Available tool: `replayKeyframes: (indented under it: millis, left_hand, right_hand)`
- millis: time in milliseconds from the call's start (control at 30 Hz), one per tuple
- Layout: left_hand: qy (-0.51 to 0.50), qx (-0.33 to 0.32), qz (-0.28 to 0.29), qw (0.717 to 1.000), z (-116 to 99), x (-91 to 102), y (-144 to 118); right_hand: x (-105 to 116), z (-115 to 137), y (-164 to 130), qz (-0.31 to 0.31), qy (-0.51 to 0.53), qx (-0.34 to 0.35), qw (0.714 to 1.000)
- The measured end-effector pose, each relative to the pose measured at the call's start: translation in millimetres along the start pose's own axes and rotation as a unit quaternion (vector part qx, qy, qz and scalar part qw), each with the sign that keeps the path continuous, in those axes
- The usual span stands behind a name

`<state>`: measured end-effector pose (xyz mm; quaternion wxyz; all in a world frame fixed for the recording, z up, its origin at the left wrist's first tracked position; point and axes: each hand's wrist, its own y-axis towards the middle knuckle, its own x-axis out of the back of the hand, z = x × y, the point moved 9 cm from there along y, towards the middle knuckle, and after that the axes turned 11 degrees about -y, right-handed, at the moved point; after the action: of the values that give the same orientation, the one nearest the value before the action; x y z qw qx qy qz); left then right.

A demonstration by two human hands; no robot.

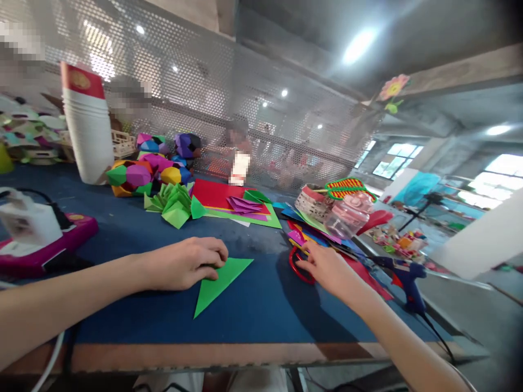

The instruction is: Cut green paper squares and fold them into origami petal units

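My left hand (186, 264) lies flat, fingers curled down pinning the green paper triangle (220, 277) on the blue counter (261, 310). My right hand (329, 268) has loose, spread fingers touching the red scissors (297, 265), gripping nothing. Step: fetching scissors. Next needs fingers threaded into the handles.

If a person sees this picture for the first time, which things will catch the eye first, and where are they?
At the centre, the left hand presses on a green paper triangle on the blue table, while the right hand reaches to red-handled scissors. Behind, at the left, bright paper polyhedra lie beside a tall stack of white cups.
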<state>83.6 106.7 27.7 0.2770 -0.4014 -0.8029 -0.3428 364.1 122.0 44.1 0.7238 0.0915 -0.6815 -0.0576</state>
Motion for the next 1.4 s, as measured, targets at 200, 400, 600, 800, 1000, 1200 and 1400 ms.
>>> replayKeyframes:
  millis: [200,400,600,800,1000,1200,1400]
  left_hand:
    - [-0.029,0.015,0.002,0.999,4,7.3,1]
    - [-0.059,0.039,0.007,0.997,8,10.0,-1]
    - [-0.051,0.036,0.022,0.998,2,9.8,-4]
    - [-0.020,0.050,0.027,0.998,3,8.9,-5]
    - [-0.003,0.048,0.035,0.998,4,5.5,-5]
    - [-0.013,0.035,0.027,0.999,4,7.2,-3]
    - [-0.003,0.055,0.044,0.997,3,5.7,-5]
  right_hand:
    - [-8,-3,8,0.054,0.053,0.002,0.997]
    - [-11,85,0,0.101,0.327,0.034,0.939]
    - [-9,190,-15,0.163,0.425,0.160,0.876]
    - [-25,194,-9,0.154,0.426,0.179,0.873]
    - [-38,180,2,0.167,0.421,0.170,0.875]
    - [-36,159,25,0.142,0.381,0.147,0.902]
    - [-37,130,44,0.128,0.354,0.108,0.920]
